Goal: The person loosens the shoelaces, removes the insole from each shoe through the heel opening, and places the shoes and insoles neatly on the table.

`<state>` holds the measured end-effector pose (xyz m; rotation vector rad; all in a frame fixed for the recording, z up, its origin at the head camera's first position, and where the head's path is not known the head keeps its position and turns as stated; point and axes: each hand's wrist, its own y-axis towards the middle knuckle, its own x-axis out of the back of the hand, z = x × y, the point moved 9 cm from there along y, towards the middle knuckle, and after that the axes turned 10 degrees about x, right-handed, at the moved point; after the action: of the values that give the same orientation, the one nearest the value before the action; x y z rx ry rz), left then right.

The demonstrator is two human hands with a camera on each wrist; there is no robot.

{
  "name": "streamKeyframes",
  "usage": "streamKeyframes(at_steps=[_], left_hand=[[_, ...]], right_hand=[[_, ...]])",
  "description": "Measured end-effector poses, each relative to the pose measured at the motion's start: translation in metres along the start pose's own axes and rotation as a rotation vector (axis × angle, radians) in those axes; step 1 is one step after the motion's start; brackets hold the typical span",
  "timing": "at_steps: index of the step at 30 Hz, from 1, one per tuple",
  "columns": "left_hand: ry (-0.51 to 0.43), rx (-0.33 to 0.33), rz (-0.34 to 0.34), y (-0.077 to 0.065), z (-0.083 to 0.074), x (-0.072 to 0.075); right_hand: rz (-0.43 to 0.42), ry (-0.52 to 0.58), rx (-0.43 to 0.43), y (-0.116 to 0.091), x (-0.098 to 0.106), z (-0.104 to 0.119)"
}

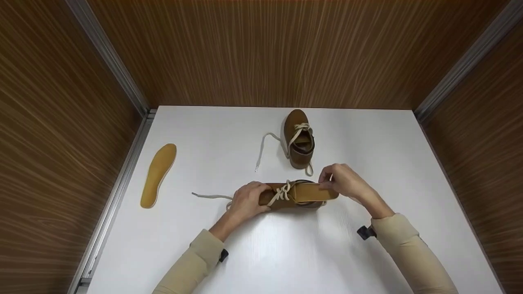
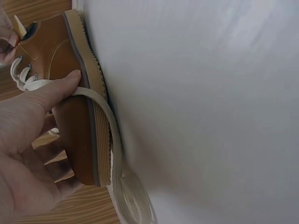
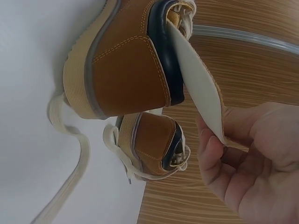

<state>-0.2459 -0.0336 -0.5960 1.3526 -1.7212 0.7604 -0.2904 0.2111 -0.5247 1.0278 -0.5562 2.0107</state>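
A brown lace-up shoe (image 1: 282, 204) lies sole down on the white table, toe to the left. My left hand (image 1: 247, 200) grips its toe end, thumb (image 2: 70, 81) along the near side above the ridged sole. At the heel end, my right hand (image 1: 345, 181) pinches the back of a tan insole (image 1: 312, 192) between thumb and fingers. The insole's front part is hidden inside the shoe; its heel part sticks out over the collar at a slant, pale underside showing in the right wrist view. Cream laces (image 1: 282, 192) cross the shoe's front, with one loose end trailing left.
A second brown shoe (image 1: 299, 157) stands behind, toe away, with a lace (image 1: 261, 151) trailing left. Another tan insole (image 1: 158, 175) lies at the table's left. Wood-grain panels (image 1: 265, 53) wall the white table (image 1: 196, 134) at the back and both sides.
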Motion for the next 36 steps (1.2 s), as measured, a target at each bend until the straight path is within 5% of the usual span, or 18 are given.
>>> streamKeyframes(at_steps=[36], left_hand=[[-0.010,-0.026,-0.036,-0.004,-0.003,0.004]], right_hand=[[0.021,-0.013,0.011,-0.018,0.021,-0.011]])
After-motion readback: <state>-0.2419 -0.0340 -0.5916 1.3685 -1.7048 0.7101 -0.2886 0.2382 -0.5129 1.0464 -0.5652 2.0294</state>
